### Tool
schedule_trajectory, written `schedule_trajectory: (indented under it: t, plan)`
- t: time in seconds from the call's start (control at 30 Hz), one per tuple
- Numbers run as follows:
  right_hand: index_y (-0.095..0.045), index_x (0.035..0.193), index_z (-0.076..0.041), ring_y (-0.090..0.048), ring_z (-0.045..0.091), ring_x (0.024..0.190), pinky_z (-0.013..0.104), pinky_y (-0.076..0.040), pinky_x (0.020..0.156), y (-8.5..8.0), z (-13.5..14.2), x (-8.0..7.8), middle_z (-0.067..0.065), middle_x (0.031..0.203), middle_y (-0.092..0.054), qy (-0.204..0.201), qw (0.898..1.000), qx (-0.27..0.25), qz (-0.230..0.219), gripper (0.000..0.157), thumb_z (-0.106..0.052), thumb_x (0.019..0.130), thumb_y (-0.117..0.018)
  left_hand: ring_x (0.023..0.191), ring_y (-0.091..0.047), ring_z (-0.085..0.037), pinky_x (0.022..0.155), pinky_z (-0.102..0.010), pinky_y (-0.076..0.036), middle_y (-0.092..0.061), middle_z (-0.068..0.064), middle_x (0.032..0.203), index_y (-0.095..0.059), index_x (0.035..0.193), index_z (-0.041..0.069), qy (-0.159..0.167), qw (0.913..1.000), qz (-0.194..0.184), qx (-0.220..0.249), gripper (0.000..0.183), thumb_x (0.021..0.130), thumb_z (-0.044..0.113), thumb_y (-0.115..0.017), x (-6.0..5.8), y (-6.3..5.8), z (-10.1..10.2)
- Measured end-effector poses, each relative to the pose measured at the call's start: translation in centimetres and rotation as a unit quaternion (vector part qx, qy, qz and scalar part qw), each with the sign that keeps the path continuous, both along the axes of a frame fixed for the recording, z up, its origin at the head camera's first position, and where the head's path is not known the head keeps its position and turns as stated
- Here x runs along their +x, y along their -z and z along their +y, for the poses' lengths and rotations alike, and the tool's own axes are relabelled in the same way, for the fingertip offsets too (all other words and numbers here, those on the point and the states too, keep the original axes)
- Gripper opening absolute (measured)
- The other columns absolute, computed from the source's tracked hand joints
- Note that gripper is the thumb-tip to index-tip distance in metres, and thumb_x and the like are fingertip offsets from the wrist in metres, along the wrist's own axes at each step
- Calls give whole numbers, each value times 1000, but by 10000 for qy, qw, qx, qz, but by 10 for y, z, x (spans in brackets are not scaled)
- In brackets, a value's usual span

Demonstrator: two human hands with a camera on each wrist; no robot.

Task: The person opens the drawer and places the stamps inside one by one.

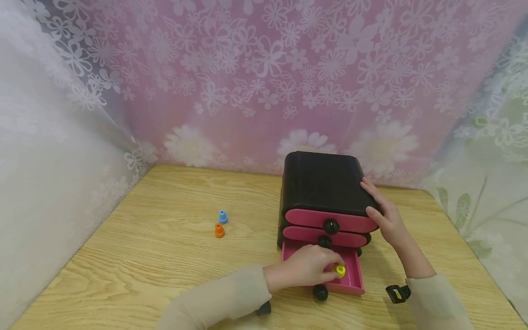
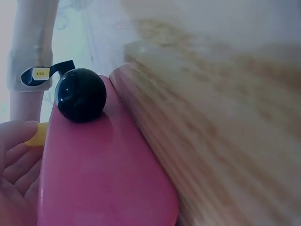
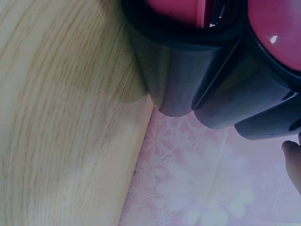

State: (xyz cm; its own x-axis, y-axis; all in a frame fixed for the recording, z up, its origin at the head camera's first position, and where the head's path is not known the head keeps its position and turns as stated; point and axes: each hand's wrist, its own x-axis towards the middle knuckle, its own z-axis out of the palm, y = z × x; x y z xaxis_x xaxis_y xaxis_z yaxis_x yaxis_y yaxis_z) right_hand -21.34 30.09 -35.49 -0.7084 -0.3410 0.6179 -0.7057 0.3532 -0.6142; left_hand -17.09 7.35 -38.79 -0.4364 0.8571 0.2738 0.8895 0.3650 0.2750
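A black chest of drawers with pink fronts stands on the table, its bottom drawer pulled out. Over that drawer, my left hand pinches a small yellow piece between thumb and fingers. The left wrist view shows the yellow piece just behind the drawer front with its round black knob. My right hand rests against the chest's right side, fingers spread near the top edge. Only some fingers of it show in the right wrist view, beside the black casing.
A blue stepped cone and an orange one stand on the wooden table, left of the chest. Flowered curtains hang behind and at both sides. The upper two drawers are closed.
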Motion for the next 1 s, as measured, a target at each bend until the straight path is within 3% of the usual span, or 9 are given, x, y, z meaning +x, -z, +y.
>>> schedule_trajectory:
  t: [0.57, 1.0]
  plan:
    - [-31, 134, 6, -13, 18, 132, 15, -18, 99, 4, 2, -1, 18, 142, -20, 28, 10000, -7, -77, 46, -1, 89, -41, 59, -40, 4, 52, -6, -31, -47, 13, 68, -62, 90, 16, 26, 9978, -240, -617, 10, 81, 18, -65, -5, 11, 11]
    - [-31, 133, 7, -13, 17, 132, 15, -17, 100, 2, 1, -1, 22, 141, -20, 82, 10000, 24, -18, 45, 0, 89, -41, 62, -41, 3, 56, -6, -34, -52, 12, 72, -63, 91, 14, -87, 9967, -376, -710, 12, 80, 16, -66, -6, 15, 14]
